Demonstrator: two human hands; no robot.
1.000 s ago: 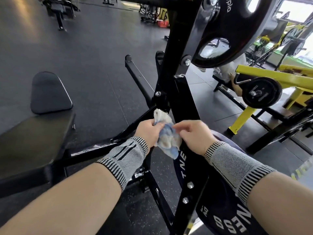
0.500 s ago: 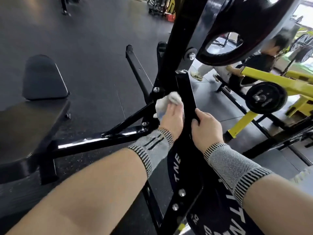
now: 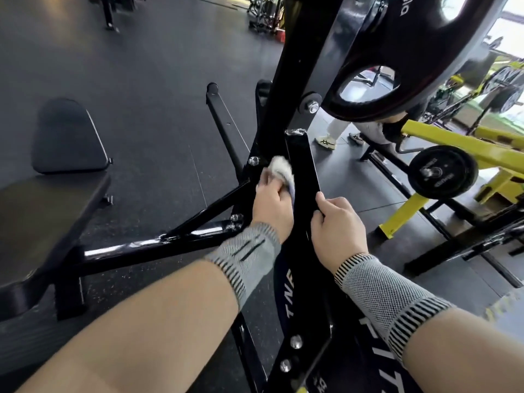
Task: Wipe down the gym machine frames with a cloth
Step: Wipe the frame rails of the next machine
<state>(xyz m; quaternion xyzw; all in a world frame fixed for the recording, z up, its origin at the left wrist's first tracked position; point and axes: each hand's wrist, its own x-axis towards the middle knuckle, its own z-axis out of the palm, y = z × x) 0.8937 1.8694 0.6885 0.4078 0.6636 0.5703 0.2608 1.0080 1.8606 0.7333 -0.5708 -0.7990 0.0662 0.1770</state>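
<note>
You are using two hands at frame centre. Your left hand [image 3: 270, 201] is gripping one bunched white cloth [image 3: 280, 170] and pressing it against the left side of the black frame bar [image 3: 302, 165]; its fingertips are hidden behind the cloth. Your right hand [image 3: 338, 225] is curling round the bar's right edge, fingers out of sight behind it. Two grey wrist sleeves [image 3: 246, 252] are showing. Two weight plates are appearing: a large one [image 3: 419, 52], cut off at upper right, and a small one [image 3: 442, 173] on the yellow machine [image 3: 465, 146]. One bench pad [image 3: 42, 219] is lying at left, cropped.
</note>
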